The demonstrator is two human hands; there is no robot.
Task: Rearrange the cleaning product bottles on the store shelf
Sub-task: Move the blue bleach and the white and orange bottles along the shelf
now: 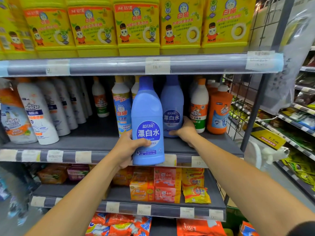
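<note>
Head view. The left hand point(127, 147) holds a blue bleach bottle point(148, 123) upright in front of the middle shelf point(214, 147). Its grip is closed around the lower body of the bottle, thumb across the label and fingers behind. The base of this bottle sits below the shelf lip, so the bottle is off the shelf and carried forward of it.

The right hand point(185, 132) is on a second blue bleach bottle point(172, 108), which stands upright on the shelf, farther back. Its grip wraps the lower right side of that bottle, with the thumb at the bottom front. Whether the base is lifted clear of the shelf cannot be determined.

Adjacent stock: a white-and-blue cleaner bottle point(121, 108) just left of the held bottle, and a white disinfectant bottle point(199, 106) and an orange drain-cleaner bottle point(219, 111) to the right. A bare stretch of shelf lies farther left, before the row of white toilet-cleaner bottles point(39, 113).

Step in hand, as judged: repositioning the two bleach bottles, one extracted and one being shifted.

The next move calls for a chosen slot, the held bottle raised above the shelf lip, and the label kept facing front without striking neighbouring bottles.
</note>
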